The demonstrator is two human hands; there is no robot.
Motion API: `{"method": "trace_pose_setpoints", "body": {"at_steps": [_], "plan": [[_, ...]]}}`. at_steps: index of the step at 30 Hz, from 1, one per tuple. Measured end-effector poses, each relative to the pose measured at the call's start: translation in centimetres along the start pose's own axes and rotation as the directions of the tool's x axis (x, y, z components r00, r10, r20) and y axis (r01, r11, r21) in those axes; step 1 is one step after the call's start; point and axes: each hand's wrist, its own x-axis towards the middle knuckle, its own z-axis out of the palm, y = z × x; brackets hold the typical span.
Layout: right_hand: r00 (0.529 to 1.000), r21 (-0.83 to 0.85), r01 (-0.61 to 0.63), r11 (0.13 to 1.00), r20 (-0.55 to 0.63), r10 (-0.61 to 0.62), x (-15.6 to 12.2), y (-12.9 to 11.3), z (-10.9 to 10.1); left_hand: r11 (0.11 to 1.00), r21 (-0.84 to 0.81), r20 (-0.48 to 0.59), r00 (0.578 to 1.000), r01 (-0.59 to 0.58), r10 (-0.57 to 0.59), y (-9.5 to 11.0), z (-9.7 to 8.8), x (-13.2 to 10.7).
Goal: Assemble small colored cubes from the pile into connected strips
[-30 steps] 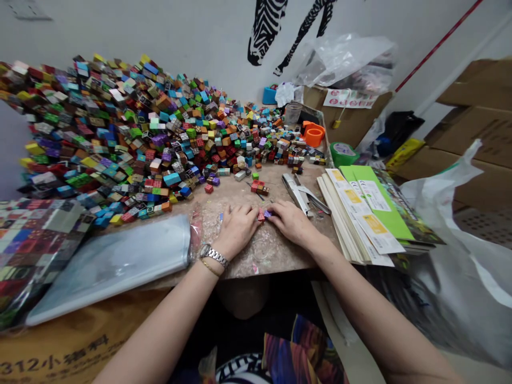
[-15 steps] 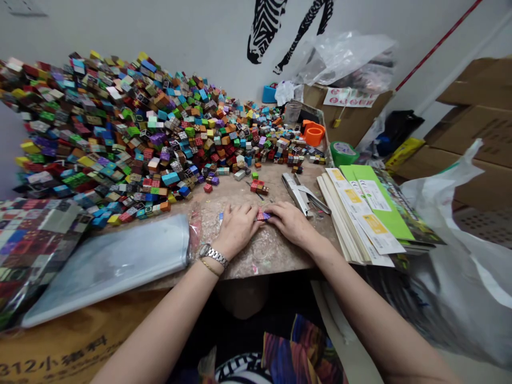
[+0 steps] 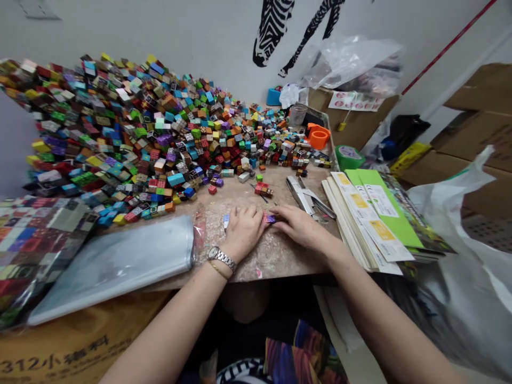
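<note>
My left hand [image 3: 244,230], with a metal watch at the wrist, lies over a short row of small patterned cubes [image 3: 269,217] on the table. Its fingers curl down over the row, hiding the middle. A blue and white end pokes out left of the fingers. From the other side my right hand [image 3: 296,226] pinches the row's right end, where red and purple faces show. Just beyond the hands lie a small block of red and brown cubes [image 3: 264,189] and a single red cube [image 3: 212,190].
A huge heap of cubes [image 3: 160,138] covers the back left. Clear plastic sleeves [image 3: 120,266] lie left of my hands. To the right are a stapler [image 3: 301,196], stacked cards [image 3: 360,213], green tape [image 3: 349,157] and an orange tape dispenser [image 3: 318,136].
The whole view has shifted slightly, so everything sits a little further right and lower. Both hands stay at the row, and a bit more of its left and right ends shows.
</note>
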Motion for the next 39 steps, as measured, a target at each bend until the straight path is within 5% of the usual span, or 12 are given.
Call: {"method": "trace_pose_setpoints", "body": {"at_steps": [8, 22, 29, 39], "plan": [[0.995, -0.143, -0.084, 0.986, -0.059, 0.076, 4.6, 1.4, -2.0, 1.0, 0.005, -0.025, 1.0, -0.002, 0.002, 0.1, 0.0, -0.1], [0.966, -0.347, -0.249, 0.904, -0.024, 0.256, 10.4, 0.6, -0.4, 1.0, 0.013, 0.003, 1.0, 0.005, -0.005, 0.1, -0.5, -0.1], [0.94, -0.307, -0.336, 0.89, -0.165, 0.299, 7.9, -0.4, -0.7, 1.0, 0.004, -0.004, 1.0, -0.001, 0.001, 0.1, -0.4, -0.1], [0.917, -0.201, -0.395, 0.896, -0.024, 0.398, 2.5, -1.4, -1.1, 1.0, 0.005, -0.018, 1.0, -0.008, 0.008, -0.1, 0.1, -0.1]]}}
